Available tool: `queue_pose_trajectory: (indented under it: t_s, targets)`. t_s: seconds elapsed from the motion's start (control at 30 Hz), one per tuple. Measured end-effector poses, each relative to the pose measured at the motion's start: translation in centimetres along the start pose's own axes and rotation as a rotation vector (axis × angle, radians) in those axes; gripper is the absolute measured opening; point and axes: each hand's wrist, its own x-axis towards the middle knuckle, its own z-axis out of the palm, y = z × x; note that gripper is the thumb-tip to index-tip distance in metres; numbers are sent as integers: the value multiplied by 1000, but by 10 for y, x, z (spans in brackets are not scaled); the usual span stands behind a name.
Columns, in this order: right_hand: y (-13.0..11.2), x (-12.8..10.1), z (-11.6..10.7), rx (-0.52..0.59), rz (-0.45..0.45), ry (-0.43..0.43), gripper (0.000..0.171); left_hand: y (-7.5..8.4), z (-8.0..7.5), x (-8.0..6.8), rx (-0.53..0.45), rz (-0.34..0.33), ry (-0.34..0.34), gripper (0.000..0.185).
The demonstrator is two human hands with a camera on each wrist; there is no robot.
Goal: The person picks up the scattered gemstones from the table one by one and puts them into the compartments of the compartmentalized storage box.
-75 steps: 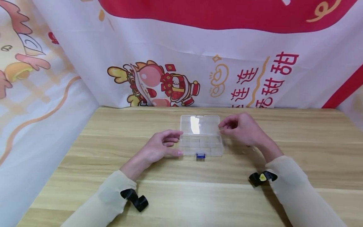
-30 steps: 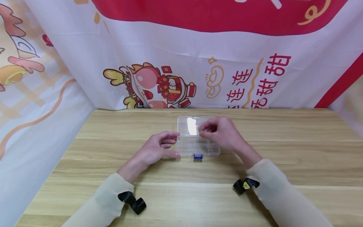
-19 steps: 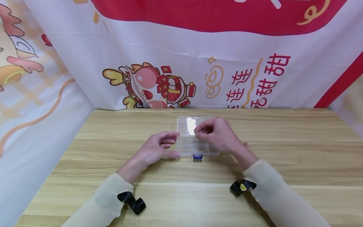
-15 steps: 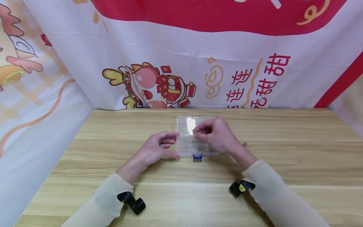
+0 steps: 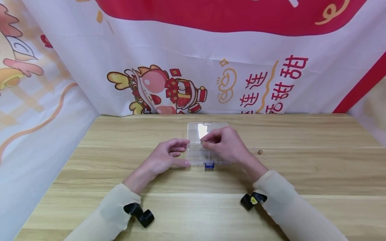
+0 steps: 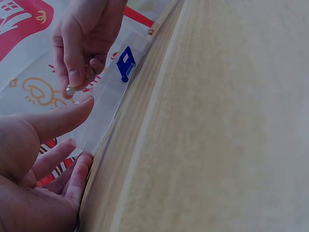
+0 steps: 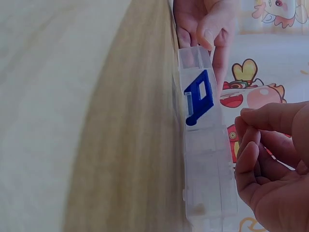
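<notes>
A clear plastic compartment box (image 5: 197, 154) lies with its lid (image 5: 193, 131) folded back and its blue latch (image 5: 209, 165) facing me. My left hand (image 5: 161, 156) holds the box's left end, thumb at the front corner and fingers farther back. Over the box's middle, my right hand (image 5: 227, 144) pinches a small pale, shiny bead (image 6: 71, 90) between thumb and forefinger, plainest in the left wrist view. In the right wrist view my fingers hide that bead, and the blue latch (image 7: 199, 98) stands out from the box's front.
To the right of the box, a small brown bead (image 5: 260, 152) lies on the wooden table (image 5: 193, 207), with tiny clear pieces (image 5: 264, 157) close by. A printed cloth (image 5: 187, 43) hangs behind the table's back edge.
My right hand has moved left from the box's right edge to above its middle, uncovering the brown bead on the table. My left hand stays at the box's left end.
</notes>
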Motion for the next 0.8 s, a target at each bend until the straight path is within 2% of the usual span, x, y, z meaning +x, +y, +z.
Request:
queue_pose_trajectory:
  t_s: [0.47, 0.8]
  targets:
    - [-2, 0, 5, -19, -1, -32, 12, 1, -1, 0, -1, 3, -2, 70]
    - [-1, 4, 10, -61, -42, -69, 12, 1, 1, 0, -9, 6, -3, 70]
